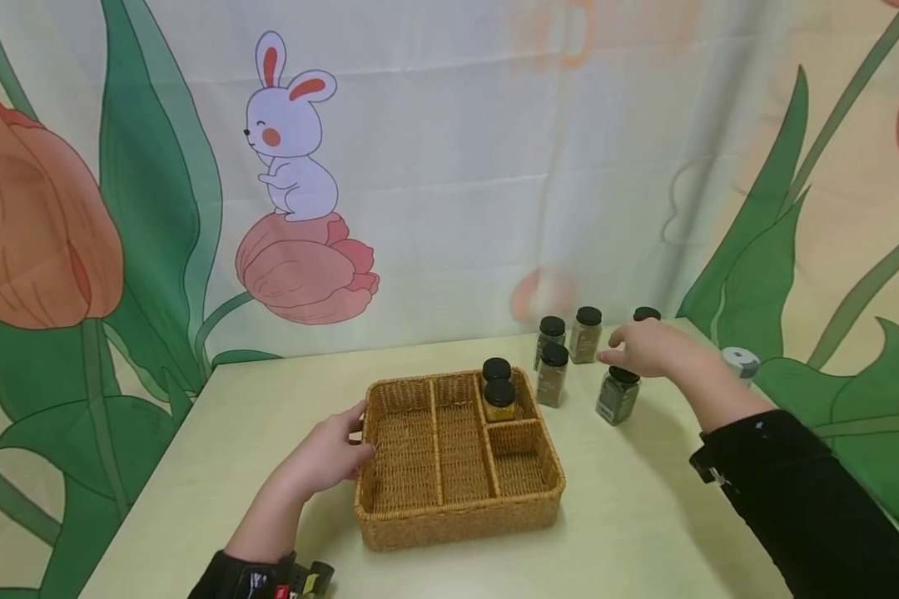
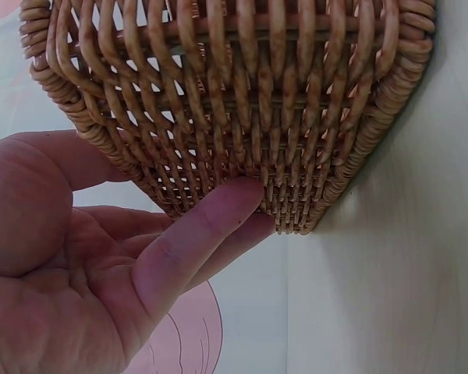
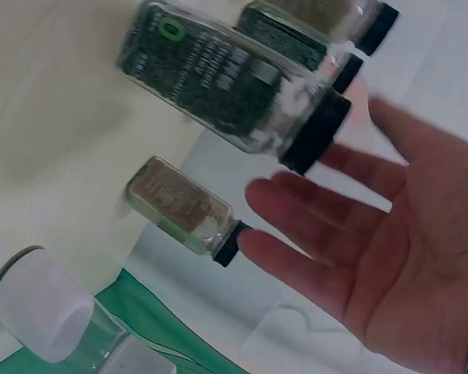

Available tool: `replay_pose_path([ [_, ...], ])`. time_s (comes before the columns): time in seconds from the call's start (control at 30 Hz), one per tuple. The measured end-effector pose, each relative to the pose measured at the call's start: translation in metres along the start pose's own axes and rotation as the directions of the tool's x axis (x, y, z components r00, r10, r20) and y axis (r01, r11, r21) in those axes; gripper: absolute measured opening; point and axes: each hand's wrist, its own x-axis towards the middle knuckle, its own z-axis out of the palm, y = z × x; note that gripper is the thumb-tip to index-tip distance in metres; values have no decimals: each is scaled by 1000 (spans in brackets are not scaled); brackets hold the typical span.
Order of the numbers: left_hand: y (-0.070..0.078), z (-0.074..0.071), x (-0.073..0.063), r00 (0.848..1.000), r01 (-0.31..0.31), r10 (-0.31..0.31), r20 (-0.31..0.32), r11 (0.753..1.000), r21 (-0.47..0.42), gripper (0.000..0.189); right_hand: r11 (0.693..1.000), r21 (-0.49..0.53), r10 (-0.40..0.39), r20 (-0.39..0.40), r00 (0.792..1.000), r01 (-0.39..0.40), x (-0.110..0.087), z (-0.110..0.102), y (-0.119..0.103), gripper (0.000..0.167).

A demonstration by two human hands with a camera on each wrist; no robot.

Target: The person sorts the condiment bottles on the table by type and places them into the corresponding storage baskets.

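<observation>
A woven wicker basket (image 1: 460, 507) with several compartments sits on the table. My left hand (image 1: 333, 453) holds its left wall; in the left wrist view, fingers (image 2: 207, 234) press the weave from outside, and the thumb passes behind the rim. Two black-lidded spice jars (image 1: 499, 399) stand in the basket's back right compartment. My right hand (image 1: 652, 348) is above and behind a jar of dark green herbs (image 1: 617, 398), its fingers (image 3: 296, 249) spread around the black lid without visibly gripping it. A brown spice jar (image 3: 179, 204) stands beyond the fingers.
Right of the basket stand more black-lidded jars: a brown one (image 1: 552, 378), a green one (image 1: 548, 337) and a pale brown one (image 1: 586, 337). A white-topped container (image 1: 742, 363) is partly hidden by the right forearm. A printed curtain (image 1: 449, 183) hangs behind the table (image 1: 270, 416).
</observation>
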Motion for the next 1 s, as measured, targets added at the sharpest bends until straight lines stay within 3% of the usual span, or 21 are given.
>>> replay_pose_path([
  [0.17,2,-2,0,1000,1,-1,1,1000,5,79,997,56,-63,68,996,59,-4,-6,3,47],
  [0.33,1,-2,2,1000,-3,3,2,1000,-2,79,998,69,-21,91,996,15,-2,-6,1,25],
  [0.43,1,-1,1,1000,-2,2,3,1000,-1,79,999,53,8,84,996,-12,-2,-4,-4,23],
  [0.57,0,0,0,1000,-3,3,5,1000,-3,78,1000,11,14,61,998,-15,-2,-4,-7,37],
  [0.7,-1,0,1,1000,-10,10,7,1000,-16,79,1000,9,-4,29,1000,4,-3,-7,-6,69],
  [0.8,-1,0,1,1000,-13,13,6,1000,-22,79,999,43,-10,34,999,9,-4,-10,-6,83],
  [1.0,-1,1,1,1000,-9,9,0,1000,-22,79,991,134,-1,105,994,-13,-6,-6,-6,84],
])
